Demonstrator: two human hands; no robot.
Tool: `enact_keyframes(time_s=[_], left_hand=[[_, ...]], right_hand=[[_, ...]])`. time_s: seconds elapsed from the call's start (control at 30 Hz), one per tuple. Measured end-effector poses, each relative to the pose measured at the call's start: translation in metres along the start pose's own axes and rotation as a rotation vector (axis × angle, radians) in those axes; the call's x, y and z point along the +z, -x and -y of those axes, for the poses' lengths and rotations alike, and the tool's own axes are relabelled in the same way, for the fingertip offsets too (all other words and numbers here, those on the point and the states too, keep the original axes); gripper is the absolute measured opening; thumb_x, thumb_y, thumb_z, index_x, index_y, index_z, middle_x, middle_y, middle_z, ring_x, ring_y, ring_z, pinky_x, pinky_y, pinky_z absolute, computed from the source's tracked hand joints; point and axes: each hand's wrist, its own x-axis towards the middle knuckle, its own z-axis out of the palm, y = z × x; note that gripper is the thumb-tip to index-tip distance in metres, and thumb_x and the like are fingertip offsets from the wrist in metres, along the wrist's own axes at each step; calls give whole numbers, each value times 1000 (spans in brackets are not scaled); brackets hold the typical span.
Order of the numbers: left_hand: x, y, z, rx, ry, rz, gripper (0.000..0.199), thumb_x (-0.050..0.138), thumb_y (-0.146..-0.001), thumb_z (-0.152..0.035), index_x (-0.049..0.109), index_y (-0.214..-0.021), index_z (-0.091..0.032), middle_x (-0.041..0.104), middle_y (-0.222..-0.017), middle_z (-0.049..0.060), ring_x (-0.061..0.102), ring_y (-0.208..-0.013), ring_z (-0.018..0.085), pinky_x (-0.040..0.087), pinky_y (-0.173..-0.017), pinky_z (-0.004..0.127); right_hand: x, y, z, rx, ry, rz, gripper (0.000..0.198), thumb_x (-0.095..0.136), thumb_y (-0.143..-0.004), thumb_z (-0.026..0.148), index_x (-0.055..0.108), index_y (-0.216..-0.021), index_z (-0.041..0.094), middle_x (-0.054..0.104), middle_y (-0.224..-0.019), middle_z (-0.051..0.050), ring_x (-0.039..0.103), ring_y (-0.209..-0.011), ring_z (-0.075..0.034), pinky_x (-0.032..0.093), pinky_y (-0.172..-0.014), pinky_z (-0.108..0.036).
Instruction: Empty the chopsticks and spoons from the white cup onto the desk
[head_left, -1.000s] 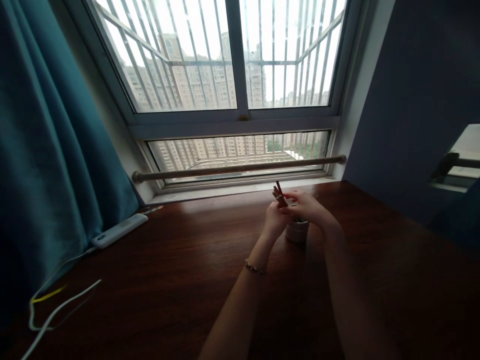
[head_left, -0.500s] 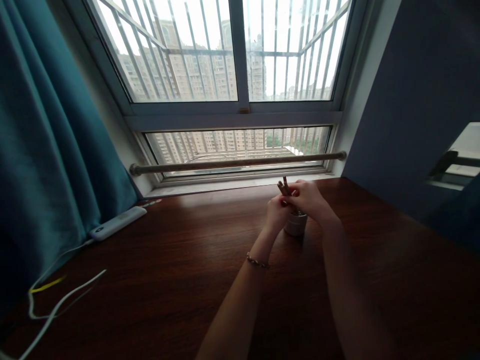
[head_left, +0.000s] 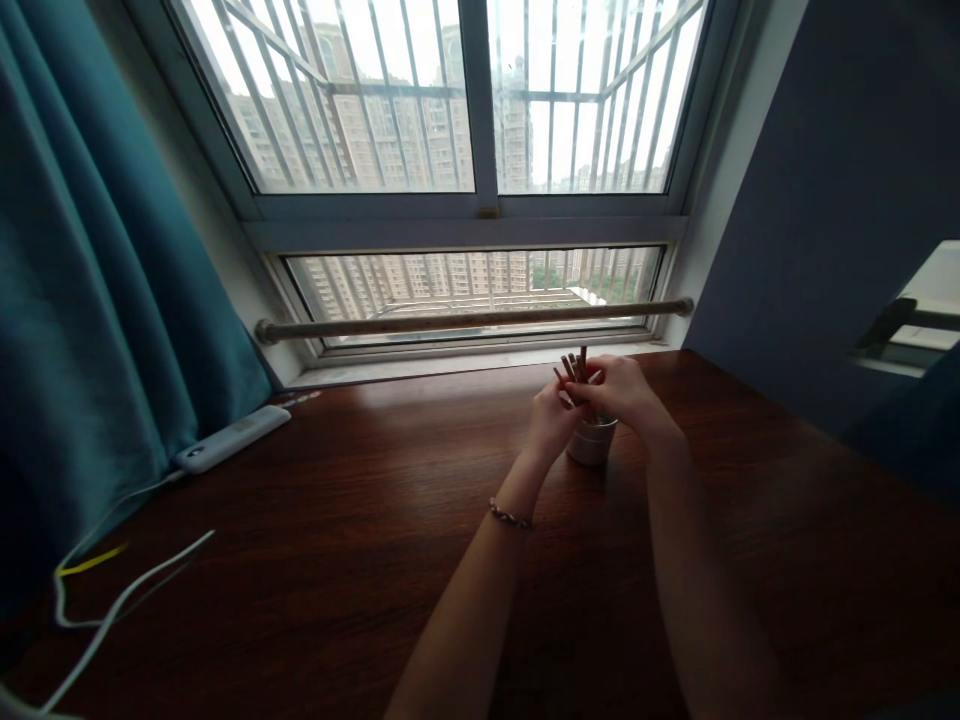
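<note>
Several thin brown sticks (head_left: 571, 366) stand up out of a small pale grey cup (head_left: 592, 444) on the dark wooden tabletop (head_left: 360, 480); their exact kind is too small to make out. My left hand (head_left: 553, 412) closes around the sticks from the left, just above the cup's rim. From the right, my right hand (head_left: 616, 388) pinches them with thumb and fingers. The fingers hide the middle of the sticks. A beaded bracelet circles my left wrist.
A white power strip (head_left: 234, 440) lies at the left beside the teal curtain (head_left: 112, 260). White cable (head_left: 112, 612) and a yellow tie (head_left: 94, 560) curl at the lower left. Behind the table run a metal rail (head_left: 480, 321) and a window.
The stick tops have spread apart, and more of them show separately above my fingers. My hands have shifted slightly around them. The cup stays in place on the table.
</note>
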Motion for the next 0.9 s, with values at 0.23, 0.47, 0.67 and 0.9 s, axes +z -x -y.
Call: enact_keyframes(time_s=[0.23, 0.47, 0.67, 0.9], left_hand=[[-4, 4, 0, -106, -227, -82, 55, 80, -54, -26, 53, -101, -13, 55, -103, 12, 54, -97, 27, 46, -80, 35], [14, 14, 18, -268, -197, -14, 68, 81, -55, -38, 46, -106, -9, 56, -101, 16, 56, -95, 28, 46, -77, 36], [17, 18, 27, -124, -108, 118, 46, 80, -55, -27, 62, -96, -18, 65, -94, 8, 61, -87, 23, 47, -73, 30], [-58, 16, 5, -196, 78, 124, 44, 81, -49, -23, 65, -88, -12, 67, -84, 8, 62, -80, 21, 49, -70, 29]], right_hand=[[0, 2, -15, 181, -34, 211, 51, 78, -56, 23, 63, -103, 13, 63, -91, -9, 61, -75, -20, 47, -60, -25], [-14, 9, -70, 613, 46, 273, 29, 78, -54, 19, 55, -69, 13, 60, -71, -8, 62, -73, -26, 50, -56, -31], [2, 6, -54, 709, -381, 376, 17, 62, -72, 10, 55, -56, 11, 59, -51, -8, 61, -51, -17, 51, -47, -25], [15, 2, 9, 536, -408, 356, 28, 48, -82, 18, 58, -57, 10, 64, -62, -11, 61, -55, -16, 49, -51, -25]])
